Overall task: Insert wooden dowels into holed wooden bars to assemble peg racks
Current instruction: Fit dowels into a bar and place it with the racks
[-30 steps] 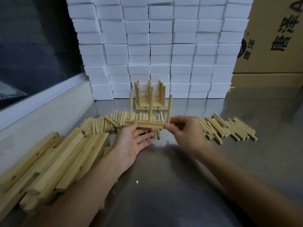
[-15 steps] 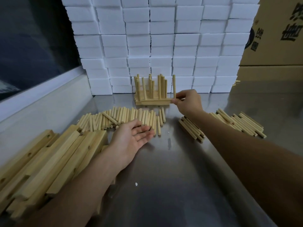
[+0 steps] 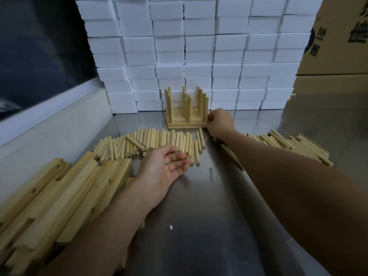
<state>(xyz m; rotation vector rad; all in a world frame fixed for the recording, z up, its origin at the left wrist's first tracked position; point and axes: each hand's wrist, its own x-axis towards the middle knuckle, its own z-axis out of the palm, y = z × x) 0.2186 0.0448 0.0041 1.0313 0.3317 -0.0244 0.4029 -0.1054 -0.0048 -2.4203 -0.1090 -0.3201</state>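
Right hand (image 3: 220,122) sits at centre frame with curled fingers pinching the right end of the front bar in the cluster of finished pale-wood peg racks (image 3: 186,113), which stands against the wall of stacked white foam blocks (image 3: 199,52). My left hand (image 3: 165,169) lies palm up and relaxed, fingers loosely spread and holding nothing, its fingertips just at the near edge of the row of loose light-wood dowels (image 3: 155,142).

Half a second ago the right hand held that rack slightly raised at the cluster's front — now the rack sits flat on the grey metal tabletop (image 3: 199,226), flush with the others. The left hand has barely shifted.

A pile of holed pale wooden bars (image 3: 59,196) fills the lower left; a second heap of wooden dowels (image 3: 288,145) lies at right, beyond the right forearm. Between the forearms — lower centre — the tabletop shows bare. Brown cardboard boxes (image 3: 338,46) close the upper right.
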